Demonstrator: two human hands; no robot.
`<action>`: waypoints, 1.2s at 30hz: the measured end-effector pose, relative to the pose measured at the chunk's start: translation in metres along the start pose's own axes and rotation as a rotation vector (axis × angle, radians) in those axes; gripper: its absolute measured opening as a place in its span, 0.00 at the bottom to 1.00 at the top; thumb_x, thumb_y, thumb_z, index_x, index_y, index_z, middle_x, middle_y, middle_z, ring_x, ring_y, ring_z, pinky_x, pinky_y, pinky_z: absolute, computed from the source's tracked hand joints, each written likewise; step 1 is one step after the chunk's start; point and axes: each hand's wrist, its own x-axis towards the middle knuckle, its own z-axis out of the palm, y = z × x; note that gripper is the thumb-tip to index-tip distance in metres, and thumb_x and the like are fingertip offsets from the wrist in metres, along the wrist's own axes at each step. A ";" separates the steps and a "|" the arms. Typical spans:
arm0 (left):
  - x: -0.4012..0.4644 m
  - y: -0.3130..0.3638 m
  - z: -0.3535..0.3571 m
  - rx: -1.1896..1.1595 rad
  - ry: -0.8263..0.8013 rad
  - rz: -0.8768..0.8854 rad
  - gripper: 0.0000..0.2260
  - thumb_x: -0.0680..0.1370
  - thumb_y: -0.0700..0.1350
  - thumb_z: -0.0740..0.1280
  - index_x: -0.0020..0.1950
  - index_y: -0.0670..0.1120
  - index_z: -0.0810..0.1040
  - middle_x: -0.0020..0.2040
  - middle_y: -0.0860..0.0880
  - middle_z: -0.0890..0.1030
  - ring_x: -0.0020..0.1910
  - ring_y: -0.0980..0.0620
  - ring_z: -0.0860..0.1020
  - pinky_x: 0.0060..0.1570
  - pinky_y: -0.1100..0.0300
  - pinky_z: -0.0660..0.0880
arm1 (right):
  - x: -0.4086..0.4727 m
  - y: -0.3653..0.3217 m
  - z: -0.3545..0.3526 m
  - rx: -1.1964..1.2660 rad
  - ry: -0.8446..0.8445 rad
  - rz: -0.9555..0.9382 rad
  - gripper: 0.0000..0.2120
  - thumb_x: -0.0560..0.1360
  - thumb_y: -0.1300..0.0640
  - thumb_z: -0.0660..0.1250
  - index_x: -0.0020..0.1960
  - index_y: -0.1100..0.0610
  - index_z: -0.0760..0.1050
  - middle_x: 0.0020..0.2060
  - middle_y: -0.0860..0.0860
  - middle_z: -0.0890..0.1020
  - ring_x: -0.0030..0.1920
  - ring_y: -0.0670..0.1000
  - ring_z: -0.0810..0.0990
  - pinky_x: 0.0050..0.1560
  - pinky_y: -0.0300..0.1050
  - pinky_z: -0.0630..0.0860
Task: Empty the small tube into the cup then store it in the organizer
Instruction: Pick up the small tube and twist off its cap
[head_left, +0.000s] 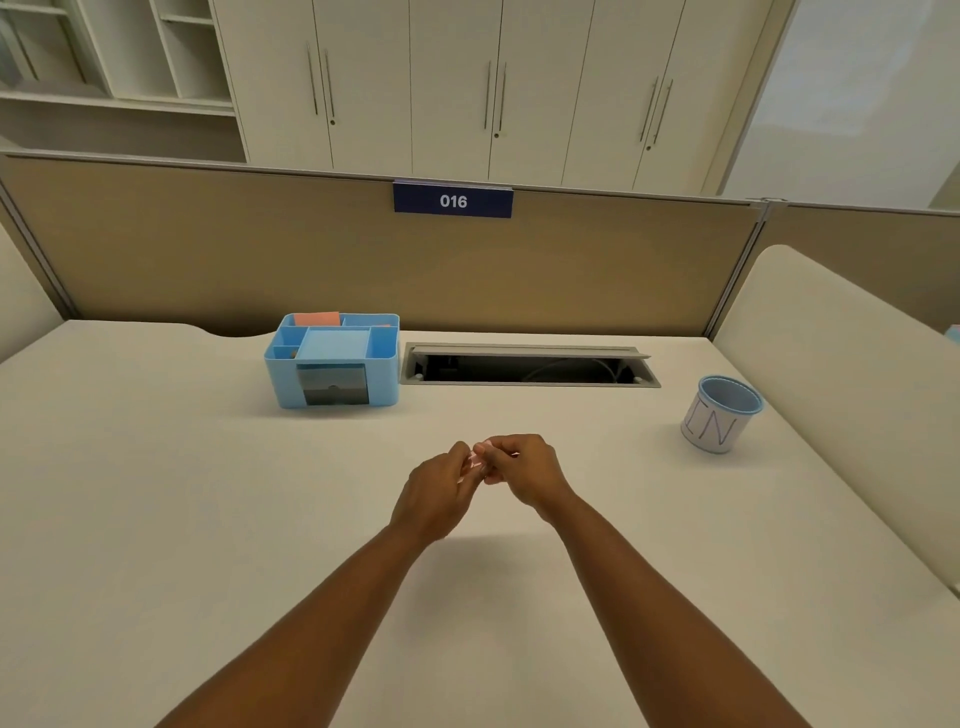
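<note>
Pale surface (156, 493) across the whole lower frame. At centre left, toward the back edge: light blue organizer (332, 358), upright, several open compartments on top, a grey drawer in its front face, something salmon-coloured standing in a rear compartment. Just right of it, sunk into the surface: a long grey cable slot (527, 366) with its lid raised. Above that, on the tan partition: a dark blue plate (453, 201) reading 016. In the middle of the frame, raised over the surface: left hand (441, 486) and right hand (519, 467), fingertips meeting, both curled closed and pinching a small tube (475, 462) between them; only a pale pinkish sliver of it visible between the fingers, cap and contents impossible to make out. Bare forearms running down to the bottom edge. At centre right, well apart from the hands and from the organizer: cup (719, 415), upright, white wall lettered IN, blue rim, interior out of sight.
</note>
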 end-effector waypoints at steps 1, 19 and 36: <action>0.000 0.002 0.000 0.000 0.015 0.008 0.14 0.79 0.53 0.55 0.52 0.43 0.71 0.47 0.43 0.83 0.40 0.48 0.78 0.39 0.58 0.73 | -0.001 -0.001 -0.002 -0.011 -0.001 -0.010 0.12 0.75 0.53 0.64 0.46 0.61 0.81 0.42 0.61 0.84 0.35 0.49 0.80 0.49 0.45 0.77; -0.008 0.015 0.006 -0.082 0.224 -0.016 0.15 0.74 0.54 0.65 0.49 0.42 0.79 0.45 0.43 0.85 0.41 0.47 0.82 0.40 0.58 0.76 | -0.010 -0.006 -0.017 -0.075 -0.093 -0.087 0.13 0.76 0.54 0.63 0.50 0.63 0.80 0.35 0.51 0.78 0.30 0.44 0.72 0.31 0.29 0.69; -0.008 0.030 0.009 -0.322 -0.122 0.017 0.07 0.80 0.44 0.54 0.50 0.44 0.69 0.45 0.45 0.77 0.42 0.51 0.74 0.42 0.62 0.71 | -0.001 -0.001 -0.011 -0.527 0.015 -0.008 0.27 0.78 0.42 0.50 0.35 0.61 0.72 0.34 0.57 0.77 0.38 0.53 0.75 0.43 0.46 0.71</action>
